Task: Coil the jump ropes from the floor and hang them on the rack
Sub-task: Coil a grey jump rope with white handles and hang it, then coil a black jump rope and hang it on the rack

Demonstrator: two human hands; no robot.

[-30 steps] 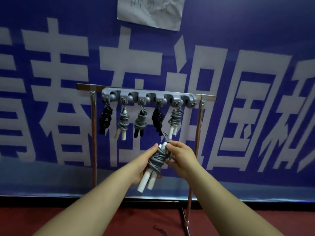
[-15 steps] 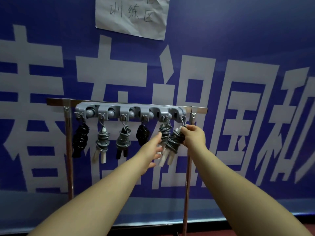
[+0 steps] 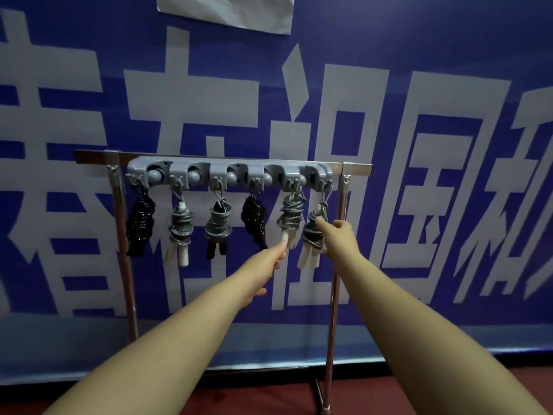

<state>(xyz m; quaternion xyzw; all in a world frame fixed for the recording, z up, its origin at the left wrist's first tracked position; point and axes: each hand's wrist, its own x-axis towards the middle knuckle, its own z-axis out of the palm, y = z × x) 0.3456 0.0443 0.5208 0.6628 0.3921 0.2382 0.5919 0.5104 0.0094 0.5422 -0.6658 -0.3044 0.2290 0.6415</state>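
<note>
Behind my rack hangs a blue banner (image 3: 419,40) with huge white Chinese characters, all cut off by the frame's edges or the rack; one that reads clearly is 国 (image 3: 443,187). The white paper (image 3: 233,10) taped above shows no legible writing.

A: Anything worn on the arms?
B: No, both forearms bare, no sleeves in frame. Left hand (image 3: 263,271) and right hand (image 3: 339,238): no gloves, no watch or rings seen.
A: Nails?
B: Too small and blurry, prob. unpainted, can't tell.
</note>
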